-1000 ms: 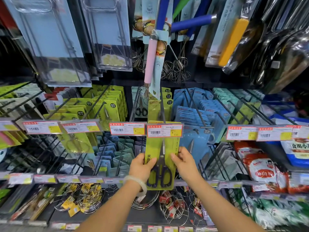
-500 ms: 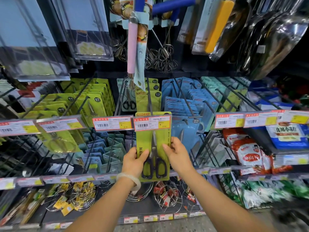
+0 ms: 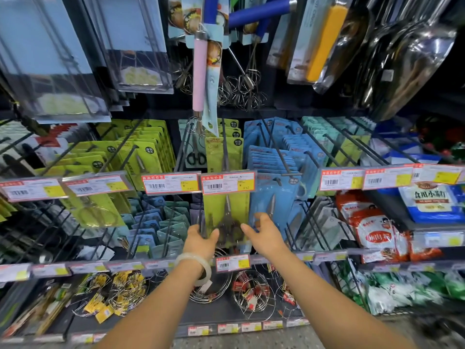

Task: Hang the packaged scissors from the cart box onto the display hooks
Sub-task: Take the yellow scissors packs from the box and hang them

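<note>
Two hands flank the pack (image 3: 226,217) below the tag (image 3: 228,182): left hand (image 3: 201,239) pinches its edge, right hand (image 3: 264,235) loose, empty; light, stiff card, best held by its edges.

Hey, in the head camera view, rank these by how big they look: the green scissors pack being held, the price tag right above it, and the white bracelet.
1. green scissors pack, largest.
2. price tag, clearly smaller.
3. white bracelet, smallest, though it is nearer the camera, so its true size against the tag is unsure.
</note>
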Tool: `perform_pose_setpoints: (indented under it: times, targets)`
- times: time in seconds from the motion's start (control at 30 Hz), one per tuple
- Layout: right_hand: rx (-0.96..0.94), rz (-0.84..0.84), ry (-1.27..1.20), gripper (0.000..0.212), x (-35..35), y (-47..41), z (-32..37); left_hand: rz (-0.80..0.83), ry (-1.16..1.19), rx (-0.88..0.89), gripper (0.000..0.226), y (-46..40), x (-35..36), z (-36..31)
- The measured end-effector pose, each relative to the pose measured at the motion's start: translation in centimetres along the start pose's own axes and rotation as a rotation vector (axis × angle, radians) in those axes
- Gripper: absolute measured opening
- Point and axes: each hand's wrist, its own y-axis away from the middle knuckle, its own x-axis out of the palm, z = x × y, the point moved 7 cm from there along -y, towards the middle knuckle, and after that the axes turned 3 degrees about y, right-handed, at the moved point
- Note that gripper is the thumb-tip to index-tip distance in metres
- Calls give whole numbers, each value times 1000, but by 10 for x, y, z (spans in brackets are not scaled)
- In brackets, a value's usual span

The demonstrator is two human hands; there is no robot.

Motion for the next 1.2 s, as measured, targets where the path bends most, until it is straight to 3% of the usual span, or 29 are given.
perform_pose_setpoints:
  times: [0.13, 0.27, 0.4, 0.57, 0.8, 1.03, 1.2]
  targets:
    - [37, 44, 197, 54, -1, 11, -36, 82, -388, 56, 68, 13, 22, 10]
    - [66, 76, 418, 57, -18, 27, -72, 194, -895, 325, 69, 40, 78, -15]
    - [86, 72, 557, 58, -59, 43, -109, 283, -1125, 502, 75, 70, 149, -48]
    - [116, -43, 668, 57, -152, 76, -167, 401, -1246, 702, 72, 125, 253, -86]
    - [349, -204, 756, 59, -301, 150, -292, 517, -1320, 961, 69, 228, 419, -128]
    - [563, -324, 689, 53, -422, 236, -404, 664, -1286, 1156, 69, 336, 556, -154]
    - [704, -366, 584, 58, -471, 278, -471, 770, -1319, 1231, 64, 385, 631, -156]
